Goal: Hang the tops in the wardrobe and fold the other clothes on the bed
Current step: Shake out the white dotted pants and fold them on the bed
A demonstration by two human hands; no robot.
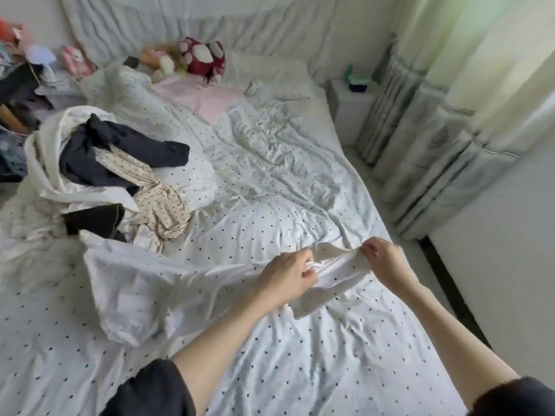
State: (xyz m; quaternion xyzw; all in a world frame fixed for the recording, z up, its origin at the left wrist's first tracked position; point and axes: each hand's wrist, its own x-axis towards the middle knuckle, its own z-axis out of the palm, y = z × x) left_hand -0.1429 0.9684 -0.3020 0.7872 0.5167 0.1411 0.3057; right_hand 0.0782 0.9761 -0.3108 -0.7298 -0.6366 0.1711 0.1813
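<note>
A white garment (144,283) lies spread across the dotted bedsheet (270,355), stretching left from my hands. My left hand (285,274) grips its bunched upper edge, where a pink-white cord shows between the fingers. My right hand (383,261) pinches the same edge a little further right, holding it just above the sheet. A heap of unfolded clothes (99,172) sits at the left of the bed: white pieces, dark navy ones and a beige dotted one.
Plush toys (201,57) and a pink pillow (201,94) lie at the head of the bed. A white nightstand (351,106) stands beside the curtains (435,139) on the right. Cluttered things (18,85) fill the far left.
</note>
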